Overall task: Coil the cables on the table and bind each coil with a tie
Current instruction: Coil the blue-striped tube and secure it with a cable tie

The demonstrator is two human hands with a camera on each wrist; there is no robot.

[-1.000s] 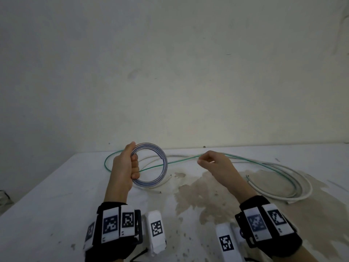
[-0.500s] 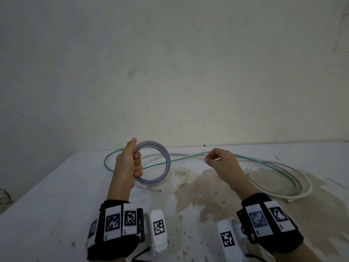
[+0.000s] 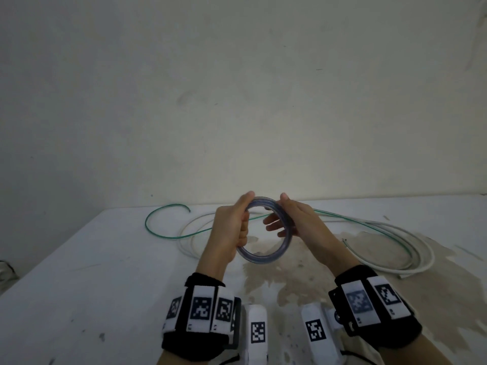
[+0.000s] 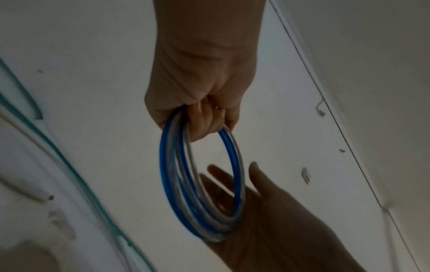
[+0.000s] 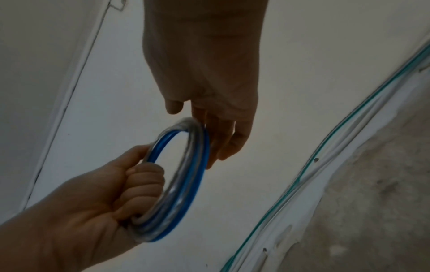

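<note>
Blue-and-clear coil (image 3: 264,255) gripped by left hand (image 3: 228,227), right hand (image 3: 297,219) — fingers now straightened — come across, touching it

Quick headcount of what's on the table (image 3: 79,285)

One blue-and-clear coil (image 3: 263,256) with several loops, one loose green cable (image 3: 163,234), white cables (image 3: 421,267) bunched so I can't count them, two hands: left hand (image 3: 229,233), right hand (image 3: 297,219), and two wristbands.

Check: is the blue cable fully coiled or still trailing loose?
Fully coiled: the blue cable forms a closed ring in the left hand, with no tail visible.
</note>
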